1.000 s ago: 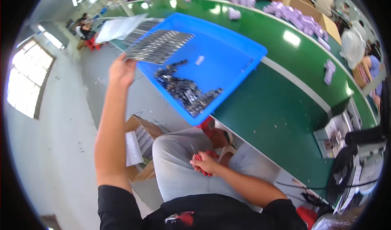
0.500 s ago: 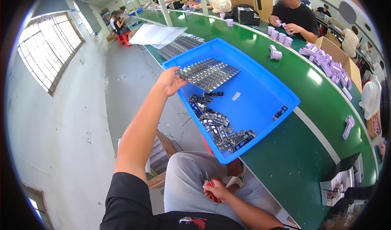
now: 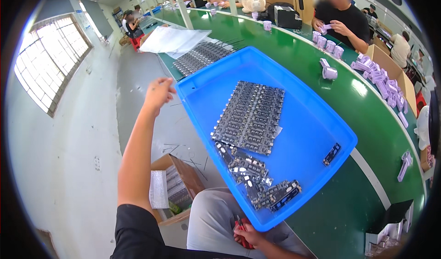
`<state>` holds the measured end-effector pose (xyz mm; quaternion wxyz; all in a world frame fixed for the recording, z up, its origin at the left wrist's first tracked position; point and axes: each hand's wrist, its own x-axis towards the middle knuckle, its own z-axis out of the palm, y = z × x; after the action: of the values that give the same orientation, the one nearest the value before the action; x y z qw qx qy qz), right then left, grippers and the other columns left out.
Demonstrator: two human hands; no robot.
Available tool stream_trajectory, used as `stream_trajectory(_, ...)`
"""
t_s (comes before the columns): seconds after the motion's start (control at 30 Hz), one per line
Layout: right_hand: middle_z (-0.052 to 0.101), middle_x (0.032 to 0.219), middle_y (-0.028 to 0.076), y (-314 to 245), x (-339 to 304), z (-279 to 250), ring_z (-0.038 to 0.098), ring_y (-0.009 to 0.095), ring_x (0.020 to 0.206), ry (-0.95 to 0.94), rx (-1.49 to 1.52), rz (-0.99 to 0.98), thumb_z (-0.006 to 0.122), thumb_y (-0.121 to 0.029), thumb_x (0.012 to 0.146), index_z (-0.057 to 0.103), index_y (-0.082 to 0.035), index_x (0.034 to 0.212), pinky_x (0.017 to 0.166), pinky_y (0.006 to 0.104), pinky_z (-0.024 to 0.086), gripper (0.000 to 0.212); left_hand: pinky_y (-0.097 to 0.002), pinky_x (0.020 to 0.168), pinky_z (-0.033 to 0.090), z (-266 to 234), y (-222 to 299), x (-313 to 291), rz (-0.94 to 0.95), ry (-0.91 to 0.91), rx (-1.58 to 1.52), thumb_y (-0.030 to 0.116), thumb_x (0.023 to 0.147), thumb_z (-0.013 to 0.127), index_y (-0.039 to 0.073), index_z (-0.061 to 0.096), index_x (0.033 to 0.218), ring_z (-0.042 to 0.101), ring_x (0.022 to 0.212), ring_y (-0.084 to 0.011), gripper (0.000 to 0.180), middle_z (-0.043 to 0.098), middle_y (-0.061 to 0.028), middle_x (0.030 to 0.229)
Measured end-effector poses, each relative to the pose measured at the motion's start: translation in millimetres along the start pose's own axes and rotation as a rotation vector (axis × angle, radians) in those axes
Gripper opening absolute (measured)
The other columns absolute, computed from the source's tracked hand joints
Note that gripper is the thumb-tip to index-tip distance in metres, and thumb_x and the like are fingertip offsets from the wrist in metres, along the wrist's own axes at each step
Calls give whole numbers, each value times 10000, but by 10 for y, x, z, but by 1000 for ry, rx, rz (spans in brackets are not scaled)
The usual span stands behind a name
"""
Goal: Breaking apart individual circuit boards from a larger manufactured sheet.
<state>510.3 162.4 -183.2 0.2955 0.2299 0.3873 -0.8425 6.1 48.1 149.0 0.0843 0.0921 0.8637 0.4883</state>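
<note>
the left hand's grip (image 3: pixel 161 93) is half open, fingers loosely curled around nothing, just beside the blue tray (image 3: pixel 305 103); in that tray, right of this grip and a little nearer, lies the circuit-board panel (image 3: pixel 250 116), its long axis running from near left to far right. on the near side of the tray, the right hand's grip (image 3: pixel 249 235) is closed around red-handled pliers (image 3: pixel 245 244), tips pointing forward, with loose board strips (image 3: pixel 275 197) ahead of it.

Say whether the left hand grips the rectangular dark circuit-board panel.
No, the bare left hand is outside the blue plastic tray, while the rectangular dark circuit-board panel lies inside it.
</note>
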Motion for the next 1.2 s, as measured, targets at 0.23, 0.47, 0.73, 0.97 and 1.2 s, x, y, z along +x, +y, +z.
stream_trajectory(0.23, 661, 885, 51, 428, 464, -365, 665, 141, 716, 74, 191, -8, 633, -228, 1000, 592, -94, 1055, 650, 289, 552, 151, -528, 1032, 471, 357, -341, 1709, -197, 33, 17, 474, 929, 678, 61, 181, 1584, 502, 1287, -469, 920, 378, -325, 1495)
stream_trajectory(0.47, 656, 868, 46, 352, 1009, -423, 656, 138, 705, 14, 132, -68, 649, -240, 988, 589, -91, 1038, 638, 288, 546, 168, -405, 815, 533, 246, -416, 2350, -497, 135, -384, 488, 883, 739, 39, 506, 1352, 600, 927, -299, 689, 569, -201, 1128)
stream_trajectory(0.73, 651, 850, 41, 110, 1533, -439, 647, 135, 692, -84, -1, -123, 667, -253, 974, 585, -88, 1018, 623, 286, 539, 189, -324, 585, 528, 130, -674, 2657, -400, 141, -391, 254, 889, 783, 107, 621, 966, 600, 658, -189, 232, 631, -60, 829)
stream_trajectory(0.97, 646, 833, 37, -158, 1777, -481, 639, 132, 681, -107, -121, -165, 683, -264, 962, 582, -86, 1000, 611, 285, 534, 209, -474, 805, 597, 479, -235, 2461, 39, 178, -721, 49, 947, 639, -60, 583, 1134, 692, 883, -311, 224, 674, -181, 1052)
stream_trajectory(1.2, 641, 817, 33, -453, 1915, -304, 631, 129, 670, -159, -256, -206, 698, -276, 950, 579, -83, 983, 598, 284, 528, 229, -378, 745, 529, -21, 153, 2313, 383, 461, -667, 74, 951, 677, -7, 602, 1092, 628, 859, -210, 179, 659, -96, 994)
